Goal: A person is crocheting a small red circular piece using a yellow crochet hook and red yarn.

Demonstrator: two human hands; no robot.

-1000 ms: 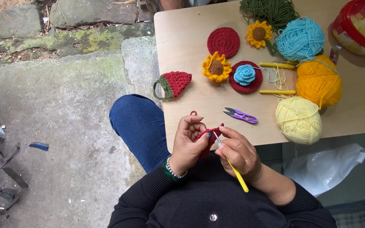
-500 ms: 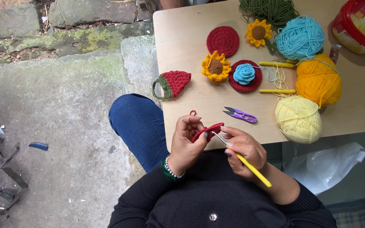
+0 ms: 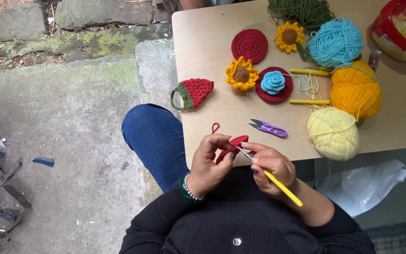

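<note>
Hook (image 3: 271, 178) now angled lower in right hand (image 3: 271, 165) grip, tip entering red crochet piece (image 3: 231, 146) pinched by left hand (image 3: 210, 162), below purple snips (image 3: 269, 128) on counter (image 3: 203, 42): stitching continues.

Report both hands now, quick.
Left hand: closed, pinching the small red crochet piece.
Right hand: closed around the yellow-handled crochet hook, its tip at the red piece.
</note>
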